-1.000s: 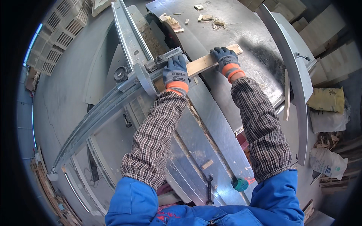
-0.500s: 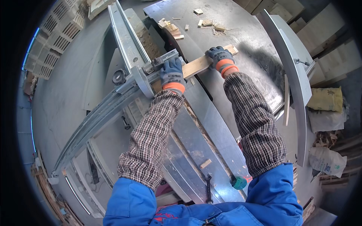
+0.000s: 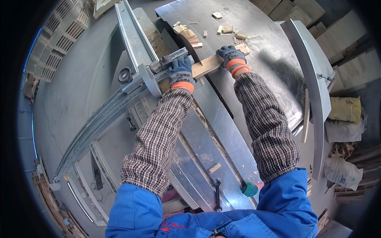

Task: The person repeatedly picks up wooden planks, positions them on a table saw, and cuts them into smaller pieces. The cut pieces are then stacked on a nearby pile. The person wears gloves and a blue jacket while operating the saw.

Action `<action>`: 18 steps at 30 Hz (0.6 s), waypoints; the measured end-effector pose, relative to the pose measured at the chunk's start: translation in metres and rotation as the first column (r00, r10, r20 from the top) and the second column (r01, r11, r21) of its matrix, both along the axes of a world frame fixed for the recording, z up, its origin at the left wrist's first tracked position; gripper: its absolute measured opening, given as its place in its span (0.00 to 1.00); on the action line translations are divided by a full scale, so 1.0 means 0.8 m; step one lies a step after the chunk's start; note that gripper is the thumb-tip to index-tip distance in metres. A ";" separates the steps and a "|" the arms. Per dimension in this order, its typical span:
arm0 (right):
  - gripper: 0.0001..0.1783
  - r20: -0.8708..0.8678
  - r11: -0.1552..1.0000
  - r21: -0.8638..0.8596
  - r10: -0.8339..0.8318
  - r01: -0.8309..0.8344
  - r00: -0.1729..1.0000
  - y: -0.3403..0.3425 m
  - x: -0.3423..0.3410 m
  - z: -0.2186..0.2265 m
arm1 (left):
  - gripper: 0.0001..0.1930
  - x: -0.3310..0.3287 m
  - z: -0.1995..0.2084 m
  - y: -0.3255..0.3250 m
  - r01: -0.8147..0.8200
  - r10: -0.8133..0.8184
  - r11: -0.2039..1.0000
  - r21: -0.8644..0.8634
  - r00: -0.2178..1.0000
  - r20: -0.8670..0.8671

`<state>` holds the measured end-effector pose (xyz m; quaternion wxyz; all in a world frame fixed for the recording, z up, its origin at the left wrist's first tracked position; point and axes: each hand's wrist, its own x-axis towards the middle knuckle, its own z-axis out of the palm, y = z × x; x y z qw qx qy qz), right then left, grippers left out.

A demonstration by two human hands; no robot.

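One board (image 3: 206, 66) nearer one blade (image 3: 193, 52)

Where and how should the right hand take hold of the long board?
The long board is probably best gripped near its right end, from above: it lies flat, looks narrow enough for one hand to span, and that end sits to the right of the dark slot.

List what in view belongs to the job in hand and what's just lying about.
Job in hand:
wooden board, held by the right hand, with the left hand over it
metal fence extending left from the left hand

Apparently just lying about:
dark wrench
green object
small wood block
loose offcuts
yellow sack
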<state>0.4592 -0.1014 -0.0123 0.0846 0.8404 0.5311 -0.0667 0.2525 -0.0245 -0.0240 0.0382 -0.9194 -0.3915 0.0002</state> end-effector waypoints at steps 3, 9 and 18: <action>0.40 0.012 1.000 0.002 -0.004 0.004 1.000 0.001 -0.008 0.004 | 0.47 -0.002 0.000 -0.001 -0.016 0.016 1.000 0.011 1.000 -0.014; 0.35 0.044 0.999 0.049 -0.027 0.025 0.999 0.003 -0.008 0.005 | 0.46 0.001 -0.003 0.002 -0.016 0.017 0.997 0.072 1.000 -0.006; 0.36 0.051 0.999 0.039 -0.035 0.033 0.998 0.006 -0.009 -0.002 | 0.48 0.001 -0.008 0.005 -0.009 0.009 0.999 0.052 1.000 0.004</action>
